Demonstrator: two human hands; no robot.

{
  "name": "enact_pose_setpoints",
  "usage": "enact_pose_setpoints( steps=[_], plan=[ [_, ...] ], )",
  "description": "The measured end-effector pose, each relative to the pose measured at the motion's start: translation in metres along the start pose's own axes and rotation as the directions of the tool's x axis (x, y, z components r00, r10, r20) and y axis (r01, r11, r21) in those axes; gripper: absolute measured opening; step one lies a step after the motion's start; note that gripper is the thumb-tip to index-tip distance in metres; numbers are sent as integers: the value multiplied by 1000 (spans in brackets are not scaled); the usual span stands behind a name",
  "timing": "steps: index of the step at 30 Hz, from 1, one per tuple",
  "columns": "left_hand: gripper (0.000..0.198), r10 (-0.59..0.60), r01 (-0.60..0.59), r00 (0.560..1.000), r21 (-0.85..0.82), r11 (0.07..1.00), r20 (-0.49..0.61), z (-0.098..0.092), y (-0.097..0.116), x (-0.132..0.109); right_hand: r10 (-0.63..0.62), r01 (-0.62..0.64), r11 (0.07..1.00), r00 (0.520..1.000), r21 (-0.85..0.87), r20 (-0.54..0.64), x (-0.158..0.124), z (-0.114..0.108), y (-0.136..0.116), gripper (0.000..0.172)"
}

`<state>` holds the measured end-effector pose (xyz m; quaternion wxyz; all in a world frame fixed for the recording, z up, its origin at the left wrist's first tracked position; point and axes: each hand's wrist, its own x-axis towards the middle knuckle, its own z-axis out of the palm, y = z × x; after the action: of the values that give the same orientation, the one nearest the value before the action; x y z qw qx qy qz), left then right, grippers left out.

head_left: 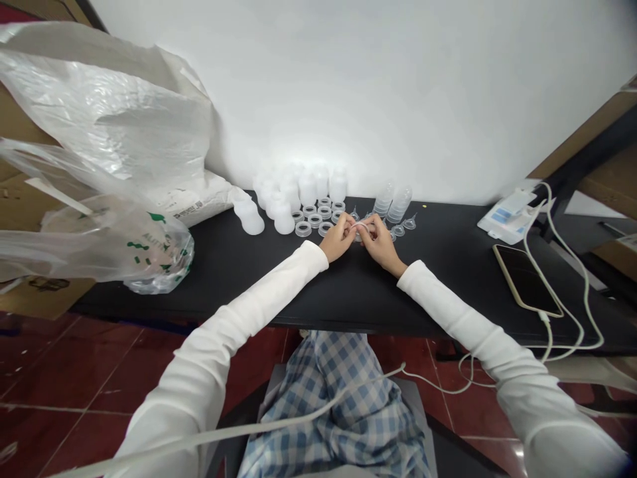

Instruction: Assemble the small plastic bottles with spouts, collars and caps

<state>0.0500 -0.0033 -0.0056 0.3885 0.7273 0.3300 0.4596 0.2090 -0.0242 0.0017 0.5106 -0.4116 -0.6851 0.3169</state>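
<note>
My left hand (339, 238) and my right hand (381, 244) meet over the black table. Between their fingertips they pinch a pale plastic ring (359, 224), of which only a curved rim shows. To the left of my hands stand several translucent screw rings (303, 229) in rows. Behind these rings are several frosted white plastic bottles (307, 189), with one leaning bottle (250, 218) at the left end. Clear silicone nipples (409, 223) lie just beyond my right hand, partly hidden by it. Two stacks of clear caps (399, 204) rise behind the nipples.
On the left, a large white sack (124, 113) and a clear plastic bag (154, 249) cover the table end. A phone (526, 280) with a white cable (587, 299) lies at the right, near a clear plastic case (508, 216). A white wall (368, 86) closes off the back.
</note>
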Motion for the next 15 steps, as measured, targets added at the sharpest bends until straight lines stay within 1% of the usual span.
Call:
enact_pose_setpoints(
  steps=[3, 7, 9, 12, 14, 15],
  plan=[
    [28, -17, 18, 1000, -45, 999, 23, -2, -1, 1, -19, 19, 1000, 1000, -8, -4, 0, 0, -2, 45],
    [28, 22, -21, 1000, 37, 999, -19, -3, 3, 0, -85, 82, 990, 996, -111, -28, -1, -1, -3, 44],
    [28, 37, -35, 998, 48, 998, -41, -2, 5, -1, -90, 85, 989, 995, -121, -35, -1, -1, -3, 43],
    [31, 36, -35, 998, 21, 999, -55, -1, 5, -2, -40, 40, 999, 999, -27, -13, -1, -1, -1, 43],
    [33, 4, -5, 998, -24, 1000, -56, -2, 2, -1, -7, 6, 997, 1000, 75, 13, 0, -1, 1, 45],
    [35, -15, 12, 999, -57, 998, -52, -4, 0, -1, 3, -6, 992, 1000, 130, 20, 1, -1, 3, 49]
  ],
)
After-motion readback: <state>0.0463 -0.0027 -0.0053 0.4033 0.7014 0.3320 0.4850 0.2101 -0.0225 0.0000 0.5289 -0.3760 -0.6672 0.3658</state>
